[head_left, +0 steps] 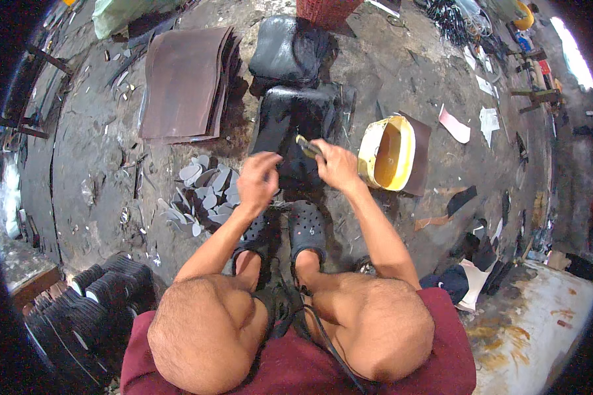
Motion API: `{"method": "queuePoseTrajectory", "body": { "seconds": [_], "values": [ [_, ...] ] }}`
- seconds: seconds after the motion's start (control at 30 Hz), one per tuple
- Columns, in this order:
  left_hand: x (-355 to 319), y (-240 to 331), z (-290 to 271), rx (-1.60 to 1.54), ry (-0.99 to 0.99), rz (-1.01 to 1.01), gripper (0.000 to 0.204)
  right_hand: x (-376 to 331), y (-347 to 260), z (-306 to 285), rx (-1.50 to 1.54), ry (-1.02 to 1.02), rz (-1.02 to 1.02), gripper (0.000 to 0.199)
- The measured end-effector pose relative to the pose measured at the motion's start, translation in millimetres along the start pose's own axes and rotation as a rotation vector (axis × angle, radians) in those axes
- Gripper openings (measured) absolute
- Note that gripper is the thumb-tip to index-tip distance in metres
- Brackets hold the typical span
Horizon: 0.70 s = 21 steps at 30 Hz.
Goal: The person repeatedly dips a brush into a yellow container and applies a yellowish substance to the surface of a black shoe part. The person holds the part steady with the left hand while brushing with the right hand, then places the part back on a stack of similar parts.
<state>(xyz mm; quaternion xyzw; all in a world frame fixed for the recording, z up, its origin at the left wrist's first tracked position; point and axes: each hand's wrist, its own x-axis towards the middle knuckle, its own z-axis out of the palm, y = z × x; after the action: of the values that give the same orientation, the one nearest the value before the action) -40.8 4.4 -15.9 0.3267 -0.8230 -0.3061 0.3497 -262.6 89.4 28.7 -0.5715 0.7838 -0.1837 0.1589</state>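
My right hand (339, 164) is closed round a short dark tool (309, 147) with a yellowish end, perhaps a brush; its kind is not plain. The tool is over a black, glossy slab (295, 105) on the floor in front of my feet. My left hand (259, 179) hovers at the slab's near left, its fingers bent and blurred, so whether they hold anything does not show. To the right of my right hand stands a cut-open yellowish container (365, 153) with amber liquid in it. Grey leaf-shaped pieces (207, 187) lie heaped beside my left hand.
A stack of brown sheets (184, 82) lies at the far left. Beyond the slab sits a rounded black block (286, 49), with a red basket (323, 10) behind it. Black soles (105, 296) are stacked at the near left. Scraps (454, 125) litter the right floor.
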Motion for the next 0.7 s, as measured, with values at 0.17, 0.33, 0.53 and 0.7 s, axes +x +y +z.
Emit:
{"method": "queuePoseTrajectory", "body": {
  "seconds": [0.17, 0.33, 0.53, 0.7],
  "values": [
    [-6.0, -54.8, 4.8, -0.107, 0.018, -0.733, 0.043, -52.4, -17.6, 13.8, -0.054, 0.045, -0.166, 0.042],
    [-2.4, -45.1, -6.3, -0.393, -0.037, -0.929, 0.048, -47.2, -33.6, -7.6, 0.139, -0.132, -0.045, 0.042],
    [13.9, -23.1, -16.4, -0.574, -0.024, -1.014, 0.05, 51.8, -22.6, -22.0, -0.13, 0.022, -0.094, 0.043],
    [15.9, -24.5, -37.0, -0.611, -0.106, -1.129, 0.052, 81.9, -64.6, -12.0, -0.093, -0.423, -0.285, 0.052]
  ]
}}
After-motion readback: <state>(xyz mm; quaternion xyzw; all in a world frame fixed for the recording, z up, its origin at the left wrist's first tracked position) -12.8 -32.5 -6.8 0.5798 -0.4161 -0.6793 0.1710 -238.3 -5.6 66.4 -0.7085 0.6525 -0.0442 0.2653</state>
